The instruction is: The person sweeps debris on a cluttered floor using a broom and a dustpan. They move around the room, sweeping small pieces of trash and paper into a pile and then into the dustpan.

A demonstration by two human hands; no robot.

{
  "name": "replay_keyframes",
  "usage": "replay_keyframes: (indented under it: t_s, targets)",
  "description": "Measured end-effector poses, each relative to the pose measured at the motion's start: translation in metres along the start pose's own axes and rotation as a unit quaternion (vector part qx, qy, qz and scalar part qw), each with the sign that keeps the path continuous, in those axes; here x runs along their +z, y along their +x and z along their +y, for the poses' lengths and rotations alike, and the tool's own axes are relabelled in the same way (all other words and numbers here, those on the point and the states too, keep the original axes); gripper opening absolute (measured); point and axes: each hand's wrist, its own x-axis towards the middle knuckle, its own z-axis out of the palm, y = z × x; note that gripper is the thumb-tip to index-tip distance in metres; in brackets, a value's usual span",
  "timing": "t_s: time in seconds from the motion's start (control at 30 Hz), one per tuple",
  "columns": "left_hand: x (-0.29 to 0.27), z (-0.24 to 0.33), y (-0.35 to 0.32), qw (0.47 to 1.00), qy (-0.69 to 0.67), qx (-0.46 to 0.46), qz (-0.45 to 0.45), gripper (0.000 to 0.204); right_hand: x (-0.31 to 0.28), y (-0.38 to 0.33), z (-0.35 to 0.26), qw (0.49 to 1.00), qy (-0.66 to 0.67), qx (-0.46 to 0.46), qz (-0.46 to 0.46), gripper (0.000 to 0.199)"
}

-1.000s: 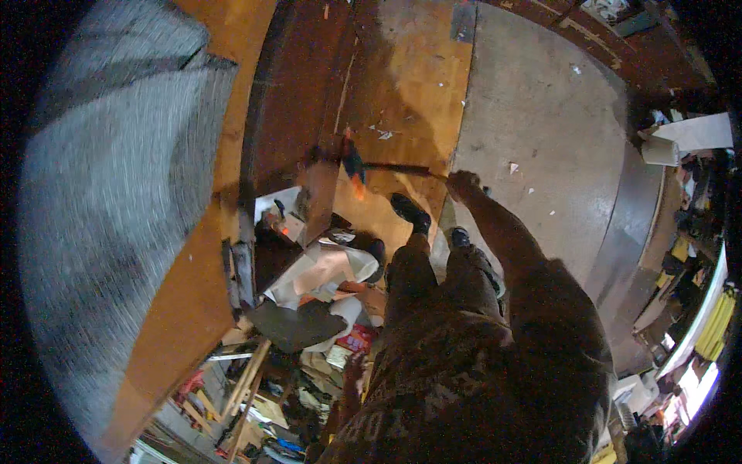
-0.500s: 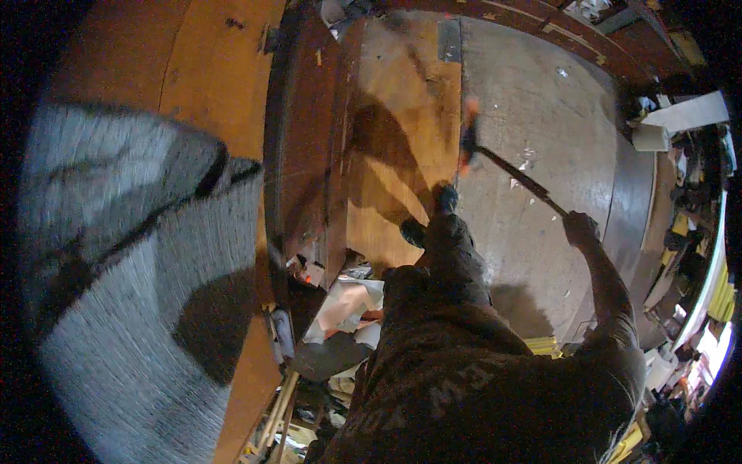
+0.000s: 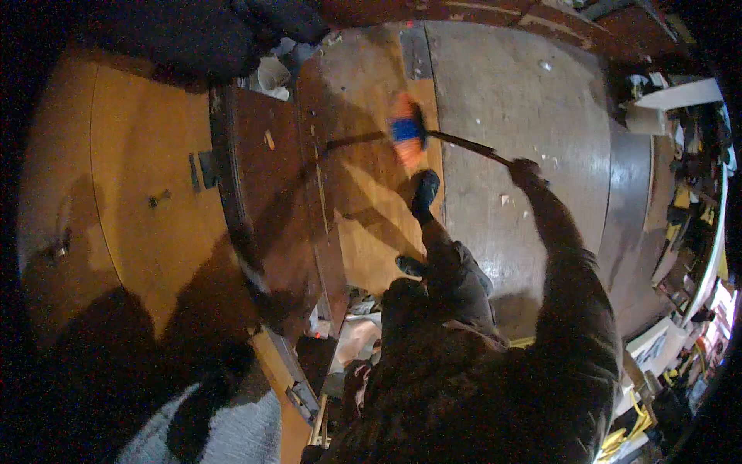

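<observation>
Your right hand (image 3: 525, 168) wraps its fingers around a thin dark broom handle (image 3: 468, 145). Beyond your fingers, the blurred orange-and-blue brush head (image 3: 406, 139) meets the worn wooden floor (image 3: 371, 216), beside rough grey concrete (image 3: 502, 85). Your left hand is out of view.

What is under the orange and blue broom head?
Under the broom head lies the brown wooden floor, held by right hand. Floor directly beneath the bristles is covered.
</observation>
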Motion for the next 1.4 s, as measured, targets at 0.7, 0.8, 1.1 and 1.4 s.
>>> replay_keyframes:
  t_s: [0.7, 0.8, 1.1, 1.4]
  targets:
    - [0.047, 0.071, -0.072, 0.998, 0.062, -0.005, 0.01, 0.034, -0.031, 0.149, -0.021, 0.984, 0.168, 0.037, -0.035, 0.022]
    - [0.059, 0.074, -0.053, 0.999, 0.038, -0.018, 0.019, 0.033, -0.124, 0.065, 0.054, 0.984, 0.09, 0.087, -0.129, 0.027]
    - [0.039, 0.123, -0.047, 0.997, 0.077, 0.014, -0.007, 0.031, -0.199, 0.147, -0.081, 0.989, 0.084, -0.118, -0.014, 0.024]
    - [0.008, 0.159, -0.006, 0.969, 0.226, 0.099, -0.017, 0.033, -0.09, 0.26, -0.071, 0.97, 0.223, 0.096, -0.023, 0.021]
